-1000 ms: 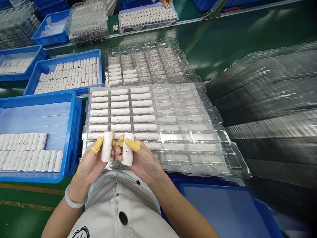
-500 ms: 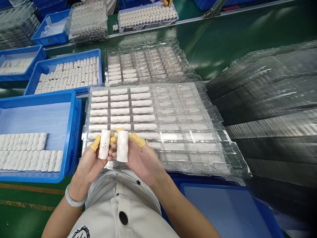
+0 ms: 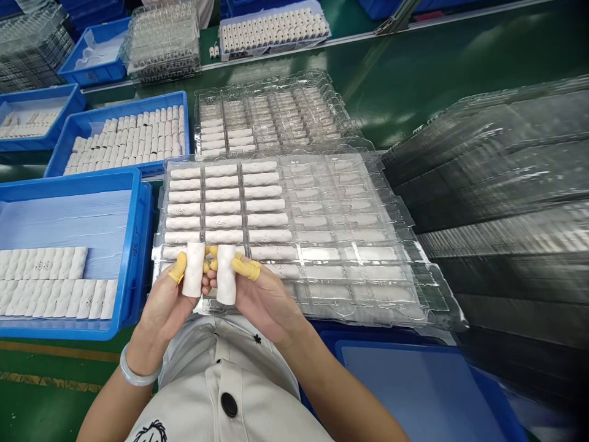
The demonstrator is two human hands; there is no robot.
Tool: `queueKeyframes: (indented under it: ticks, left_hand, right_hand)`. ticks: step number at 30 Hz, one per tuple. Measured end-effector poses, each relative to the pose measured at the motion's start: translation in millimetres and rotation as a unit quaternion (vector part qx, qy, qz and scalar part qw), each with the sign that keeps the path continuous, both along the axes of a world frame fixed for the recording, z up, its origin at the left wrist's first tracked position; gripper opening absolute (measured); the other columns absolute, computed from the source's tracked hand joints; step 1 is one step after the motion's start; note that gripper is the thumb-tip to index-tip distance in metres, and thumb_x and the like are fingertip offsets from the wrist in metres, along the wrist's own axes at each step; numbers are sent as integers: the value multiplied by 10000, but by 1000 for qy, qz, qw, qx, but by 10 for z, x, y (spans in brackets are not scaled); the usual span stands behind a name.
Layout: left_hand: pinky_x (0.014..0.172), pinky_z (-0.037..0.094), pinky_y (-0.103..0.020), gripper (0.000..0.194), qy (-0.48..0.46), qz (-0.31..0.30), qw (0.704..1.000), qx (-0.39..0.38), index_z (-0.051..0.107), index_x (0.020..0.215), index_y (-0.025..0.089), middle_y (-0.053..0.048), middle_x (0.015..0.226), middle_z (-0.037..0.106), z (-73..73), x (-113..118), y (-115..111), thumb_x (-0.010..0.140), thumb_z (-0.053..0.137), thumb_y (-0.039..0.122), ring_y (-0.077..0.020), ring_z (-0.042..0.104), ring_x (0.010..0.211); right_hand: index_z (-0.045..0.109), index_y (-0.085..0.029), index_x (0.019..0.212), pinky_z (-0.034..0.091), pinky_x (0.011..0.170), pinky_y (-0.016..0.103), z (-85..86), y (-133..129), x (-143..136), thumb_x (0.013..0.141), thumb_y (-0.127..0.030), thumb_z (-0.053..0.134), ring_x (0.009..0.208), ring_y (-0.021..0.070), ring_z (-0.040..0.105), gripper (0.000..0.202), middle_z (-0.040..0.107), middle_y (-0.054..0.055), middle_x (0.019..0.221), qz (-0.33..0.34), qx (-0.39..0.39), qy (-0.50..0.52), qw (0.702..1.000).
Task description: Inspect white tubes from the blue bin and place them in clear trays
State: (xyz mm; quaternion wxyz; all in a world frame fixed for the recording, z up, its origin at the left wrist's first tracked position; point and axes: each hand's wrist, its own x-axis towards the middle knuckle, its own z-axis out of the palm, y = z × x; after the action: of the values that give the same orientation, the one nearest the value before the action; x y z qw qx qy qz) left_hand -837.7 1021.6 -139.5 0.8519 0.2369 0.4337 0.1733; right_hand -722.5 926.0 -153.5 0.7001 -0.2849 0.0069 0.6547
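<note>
Over the tray (image 3: 432, 294), a tube (image 3: 194, 270) apiece is pinched by left hand (image 3: 161, 310) and right hand (image 3: 264, 301), so close one could get bumped loose tbh.

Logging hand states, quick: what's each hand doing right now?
Left hand: closed, holding a white cylindrical piece between yellow-covered fingertips.
Right hand: closed, holding another white piece beside it, apart from the first.

At the back, a blue bin (image 3: 93, 75) stands beside stacked clear trays (image 3: 161, 58).
</note>
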Motion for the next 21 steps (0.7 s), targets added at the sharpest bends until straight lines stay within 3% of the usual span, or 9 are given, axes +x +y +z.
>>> queueKeyframes:
  ticks: [3,6,11,15,21]
  left_hand:
    - [625,527,-265,397,1,-20,1000,14,699,932,46,-113,721,612,-18,8,-6,1011,385,275,-154,589,645]
    - [557,490,-236,464,-12,-40,999,-7,681,912,49,-87,654,557,-18,22,-6,1024,342,345,-134,538,584]
    - [478,450,-187,488,-23,-36,996,-77,649,947,19,-112,720,593,27,39,16,1040,278,321,-91,502,532]
    - [458,452,-185,466,-3,-25,994,-110,621,952,29,-105,723,593,50,65,38,1045,237,277,-89,517,512]
    - [444,442,-171,454,5,-15,994,-113,609,916,33,-87,693,568,47,136,27,1045,245,272,-78,510,491]
  right_hand:
    - [655,-134,872,518,743,296,-7,-9,-1,717,-372,811,656,135,604,325,656,35,708,15,-6,-28,999]
    - [636,-141,851,512,707,290,1,-7,-2,727,-407,803,638,141,604,338,641,32,660,15,-7,-42,999]
    - [624,-143,1057,535,756,357,11,-13,16,827,-471,698,754,192,653,407,680,66,809,-4,-11,11,1000]
    - [594,-157,1149,538,814,391,44,-21,50,890,-415,618,855,209,658,367,684,72,882,-12,-16,37,999]
    - [627,-120,1127,544,832,312,45,-34,43,899,-341,595,876,172,668,319,701,94,961,-29,-12,38,999]
